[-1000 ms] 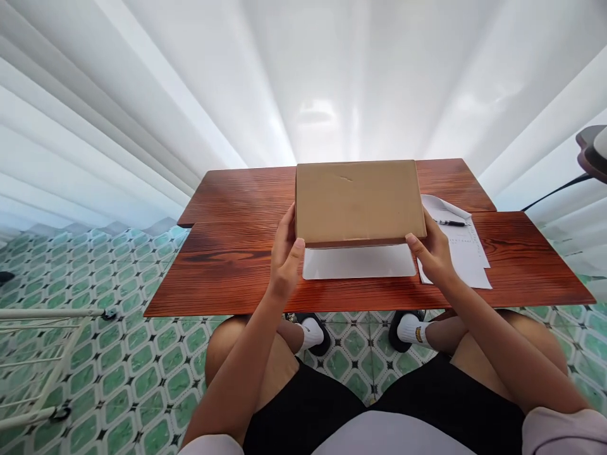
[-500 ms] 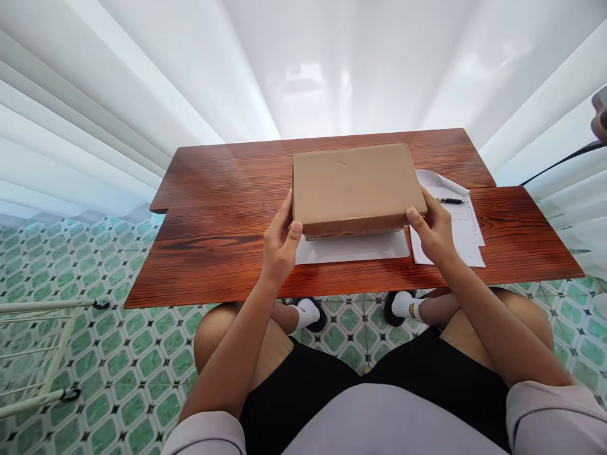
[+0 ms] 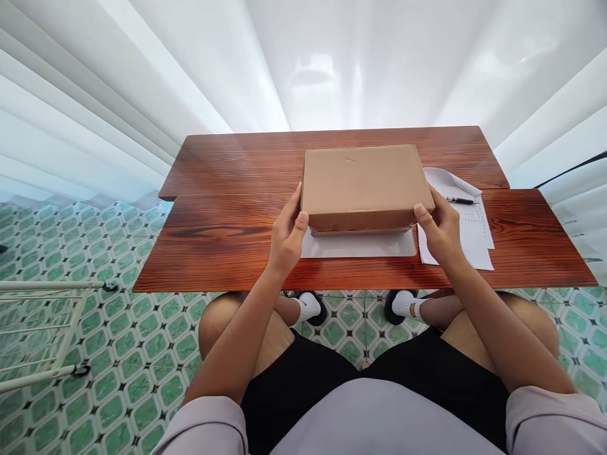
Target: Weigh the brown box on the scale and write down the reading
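A flat brown cardboard box is held between both hands low over a red-brown wooden table. My left hand grips its left near corner, thumb on the front edge. My right hand grips the right near corner in the same way. Under the box lies a white flat sheet or tray, partly hidden by the box.
White papers with a black pen lie on the table right of the box. A white wire rack stands on the green patterned floor at the left. White curtains hang behind the table. My knees and feet are under the table's near edge.
The box has come down closer to the white sheet, covering more of it. Both hands keep the same grip on its near corners.
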### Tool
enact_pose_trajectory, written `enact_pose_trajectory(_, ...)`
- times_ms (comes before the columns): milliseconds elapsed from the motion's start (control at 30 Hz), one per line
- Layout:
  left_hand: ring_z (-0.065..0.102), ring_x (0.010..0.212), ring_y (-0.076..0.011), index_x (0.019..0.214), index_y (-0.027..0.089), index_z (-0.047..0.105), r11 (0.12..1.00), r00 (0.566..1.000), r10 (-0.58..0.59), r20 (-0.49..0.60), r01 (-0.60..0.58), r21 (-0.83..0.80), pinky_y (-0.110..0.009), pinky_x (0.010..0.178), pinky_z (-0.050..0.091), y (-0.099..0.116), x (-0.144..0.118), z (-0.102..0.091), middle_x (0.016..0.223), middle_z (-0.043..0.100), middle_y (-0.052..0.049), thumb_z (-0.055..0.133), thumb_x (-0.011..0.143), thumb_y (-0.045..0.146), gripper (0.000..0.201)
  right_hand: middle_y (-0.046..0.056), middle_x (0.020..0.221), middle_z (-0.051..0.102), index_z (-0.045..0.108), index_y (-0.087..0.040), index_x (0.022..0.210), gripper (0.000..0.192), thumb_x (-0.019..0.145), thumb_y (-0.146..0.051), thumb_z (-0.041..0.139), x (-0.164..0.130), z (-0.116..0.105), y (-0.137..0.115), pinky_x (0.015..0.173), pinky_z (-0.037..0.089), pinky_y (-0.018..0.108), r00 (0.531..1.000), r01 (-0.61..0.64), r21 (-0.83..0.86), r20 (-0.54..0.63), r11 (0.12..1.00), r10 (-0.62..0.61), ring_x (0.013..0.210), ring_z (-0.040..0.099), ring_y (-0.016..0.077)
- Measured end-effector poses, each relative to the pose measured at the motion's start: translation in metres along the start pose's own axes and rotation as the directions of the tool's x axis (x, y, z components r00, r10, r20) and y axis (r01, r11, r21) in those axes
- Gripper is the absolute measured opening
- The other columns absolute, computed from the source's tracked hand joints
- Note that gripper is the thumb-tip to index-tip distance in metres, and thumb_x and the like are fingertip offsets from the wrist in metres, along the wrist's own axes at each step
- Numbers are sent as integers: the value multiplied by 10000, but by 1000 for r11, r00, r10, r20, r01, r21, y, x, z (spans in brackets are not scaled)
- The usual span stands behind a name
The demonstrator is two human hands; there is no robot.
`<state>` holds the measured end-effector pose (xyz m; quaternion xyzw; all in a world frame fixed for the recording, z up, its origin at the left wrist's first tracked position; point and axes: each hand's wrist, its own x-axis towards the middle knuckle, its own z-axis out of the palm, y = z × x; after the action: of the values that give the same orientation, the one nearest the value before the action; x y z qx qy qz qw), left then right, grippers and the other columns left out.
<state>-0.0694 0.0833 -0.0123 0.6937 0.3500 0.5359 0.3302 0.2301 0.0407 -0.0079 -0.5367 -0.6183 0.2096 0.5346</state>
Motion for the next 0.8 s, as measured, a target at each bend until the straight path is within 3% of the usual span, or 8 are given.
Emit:
enact_pose_trajectory(333,397,1471,-268,1481,260,505,987,999,-34,26,38,-154,-408,1217,353,-4,0,0,1555,469,-84,487,1050,498,494,110,1365,628,604,-228,1361,513,1002,-584,519,4,-3,5,1006,527,477,999,-5,19,-37,1000,5,1276,576,299)
enact_pose_trajectory(433,485,1397,-252,1408,283,544,969,992,-76,-105,49,-241,-411,1137,439,-1,1,-6,1448,565,-68,479,1045,504,430,98,1196,649,633,-215,1242,457,1044,-540,381,8,-5,10,849,545,391,978,-3,46,-209,999,12,1113,631,249)
enact_pose_trajectory(500,559,1286,-235,1331,275,578,976,965,-25,-259,-33,-214,-410,1036,491,3,5,-13,1306,630,-55,491,1033,460,361,75,994,616,645,-202,1068,364,1031,-459,390,10,-4,12,721,494,344,920,81,-9,-383,997,-78,902,617,212)
enact_pose_trajectory(567,614,1110,-209,1237,252,612,981,907,86,-413,-149,-121,-392,882,508,8,10,-22,1108,649,-44,484,1011,387,293,45,822,540,604,-206,867,270,993,-373,434,9,-1,8,650,416,341,838,214,-88,-496,973,-229,719,521,190)
enact_pose_trajectory(633,600,863,-170,1113,242,649,962,802,244,-545,-273,29,-357,721,464,16,13,-28,893,598,-23,483,975,335,234,16,677,458,525,-221,718,291,980,-318,443,4,5,-1,600,348,343,788,354,-139,-489,925,-375,607,423,179)
enact_pose_trajectory(700,491,643,-147,979,262,660,869,642,477,-600,-446,214,-333,595,387,31,11,-30,712,500,5,492,935,340,190,-5,565,398,467,-219,645,363,1000,-281,424,-5,12,-14,555,302,331,790,491,-109,-364,864,-494,533,384,169)
enact_pose_trajectory(767,400,535,-161,891,303,628,718,525,684,-506,-607,341,-345,523,346,51,1,-24,607,416,20,483,920,395,174,-13,548,424,488,-204,655,365,1013,-210,419,-15,21,-30,535,303,317,784,612,3,-136,791,-606,489,384,148)
enact_pose_trajectory(800,391,524,-176,858,330,595,703,570,708,-417,-627,335,-359,515,369,63,-6,-17,605,419,22,485,923,436,166,-12,565,447,500,-200,678,341,1010,-181,429,-20,27,-38,530,312,312,774,631,98,0,770,-634,489,401,144)
